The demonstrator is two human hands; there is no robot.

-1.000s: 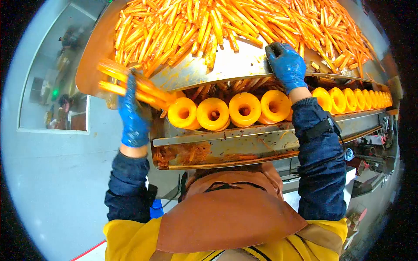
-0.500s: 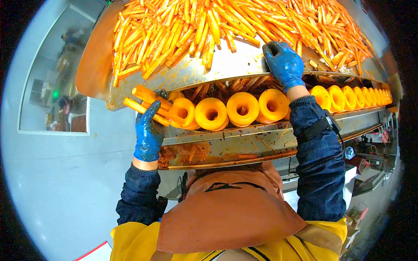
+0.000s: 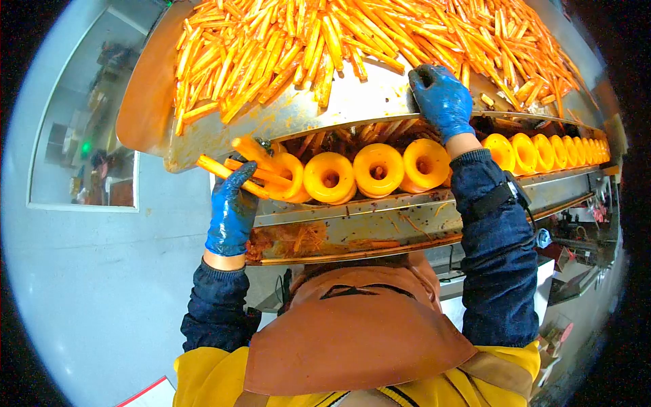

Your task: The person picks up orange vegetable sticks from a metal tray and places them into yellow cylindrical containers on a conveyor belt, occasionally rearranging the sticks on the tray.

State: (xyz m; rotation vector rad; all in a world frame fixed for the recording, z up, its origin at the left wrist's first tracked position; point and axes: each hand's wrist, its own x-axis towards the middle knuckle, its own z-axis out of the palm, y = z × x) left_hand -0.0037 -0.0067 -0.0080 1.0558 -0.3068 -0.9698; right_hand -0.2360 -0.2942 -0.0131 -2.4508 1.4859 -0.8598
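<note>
In the head view, my left hand [image 3: 232, 210], in a blue glove, is closed around a few wet-looking orange sticks [image 3: 261, 157]. The sticks lean right, and their far ends overlap the opening of the leftmost orange ring-shaped piece [image 3: 294, 195]. This ring is first in a long row, each with a round hole facing me. Farther right, my right hand [image 3: 444, 102], also blue-gloved, has its fingers curled at the front lip of the metal tray [image 3: 376, 100]. I cannot tell what those fingers hold, if anything. The right forearm hides part of the ring row.
A large heap of orange sticks [image 3: 380, 34] covers the back of the tray. Below the rings runs a stained metal trough [image 3: 352, 234] with scraps in it. A brown apron [image 3: 352, 339] is on my body. At left stands a wall with a window [image 3: 88, 136].
My left hand has shifted slightly, and the sticks in it have moved a little to the right, farther over the leftmost ring. My right hand has stayed in place.
</note>
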